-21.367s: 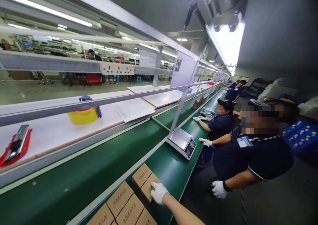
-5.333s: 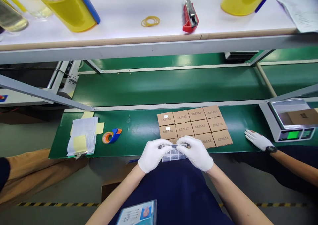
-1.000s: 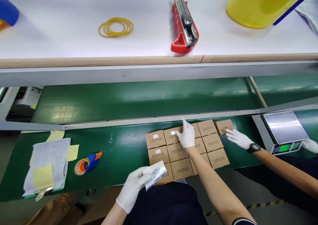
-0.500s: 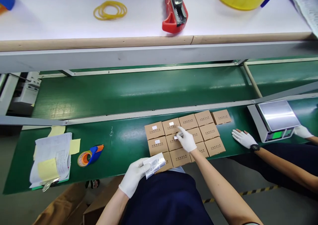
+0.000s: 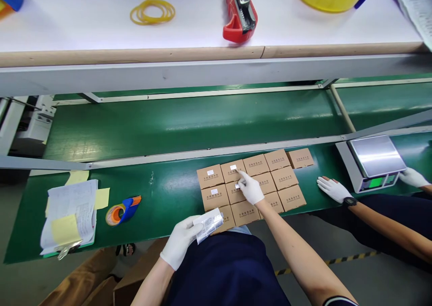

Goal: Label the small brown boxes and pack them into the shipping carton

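My left hand [image 5: 182, 240], in a white glove, grips a sheet of small labels [image 5: 208, 224] at the front edge of the bench. Just right of it, brown cardboard boxes [image 5: 246, 213] printed with dark text lie close together in rows. White labels [image 5: 210, 173] show on several boxes at the left end. Over the middle of the rows is my gloved right hand [image 5: 251, 189], its index finger stretched out and its thumb apart. It is at a box whose label [image 5: 237, 186] is partly covered by the hand. No item is visible between these fingers.
A tape roll in a blue dispenser [image 5: 123, 210] and papers on a clipboard [image 5: 70, 216] lie left. At right stand a digital scale [image 5: 376, 157] and a co-worker's gloved hand [image 5: 333, 189]. A shelf above holds a red cutter [image 5: 239, 13] and rubber bands [image 5: 152, 12].
My right hand has shifted slightly left and up across the boxes, its index finger now straighter. My left hand keeps the label sheet, tilted a little differently.
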Motion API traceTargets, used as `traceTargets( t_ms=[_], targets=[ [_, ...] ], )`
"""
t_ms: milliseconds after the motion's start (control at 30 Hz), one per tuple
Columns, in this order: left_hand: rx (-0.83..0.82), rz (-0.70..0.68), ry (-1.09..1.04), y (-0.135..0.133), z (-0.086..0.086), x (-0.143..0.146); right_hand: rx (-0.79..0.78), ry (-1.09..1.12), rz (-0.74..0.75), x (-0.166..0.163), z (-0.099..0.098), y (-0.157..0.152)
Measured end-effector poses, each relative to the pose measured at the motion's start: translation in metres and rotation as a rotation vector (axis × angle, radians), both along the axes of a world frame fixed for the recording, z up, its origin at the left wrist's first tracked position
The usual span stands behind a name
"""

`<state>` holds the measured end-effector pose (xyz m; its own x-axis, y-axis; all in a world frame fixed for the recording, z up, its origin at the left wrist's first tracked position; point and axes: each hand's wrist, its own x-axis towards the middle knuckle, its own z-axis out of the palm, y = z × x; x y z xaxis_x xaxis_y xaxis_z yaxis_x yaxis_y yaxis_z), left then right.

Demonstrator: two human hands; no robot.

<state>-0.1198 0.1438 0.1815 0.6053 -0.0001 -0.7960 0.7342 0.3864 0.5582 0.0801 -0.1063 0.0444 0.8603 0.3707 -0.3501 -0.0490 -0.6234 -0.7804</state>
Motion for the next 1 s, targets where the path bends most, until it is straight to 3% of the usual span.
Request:
traceTargets(
  t_ms=[167,333,500,600,733,867,1000],
  targets=[
    [-0.009,0.013,0.005,0.001,-0.002,0.0,-0.058,-0.007,0.033,-0.003,0.004,0.006],
    [-0.019,0.008,-0.008,0.001,-0.003,0.0,-0.222,-0.102,0.131,-0.007,0.01,0.016],
    [-0.024,0.008,-0.011,0.001,-0.002,-0.003,-0.393,-0.207,-0.143,-0.006,0.011,-0.01],
    [-0.024,-0.002,-0.025,0.001,0.002,-0.004,-0.307,-0.233,-0.241,-0.02,0.009,-0.043],
    [0.014,-0.056,-0.066,-0.001,0.006,-0.006,-0.078,-0.05,-0.168,-0.058,0.013,-0.073],
    [0.028,-0.093,-0.083,-0.003,0.009,-0.008,-0.055,0.061,-0.093,-0.086,0.017,-0.071],
    [0.061,-0.135,-0.095,-0.005,0.013,-0.009,-0.062,0.052,-0.049,-0.092,0.009,-0.058]
  ],
)
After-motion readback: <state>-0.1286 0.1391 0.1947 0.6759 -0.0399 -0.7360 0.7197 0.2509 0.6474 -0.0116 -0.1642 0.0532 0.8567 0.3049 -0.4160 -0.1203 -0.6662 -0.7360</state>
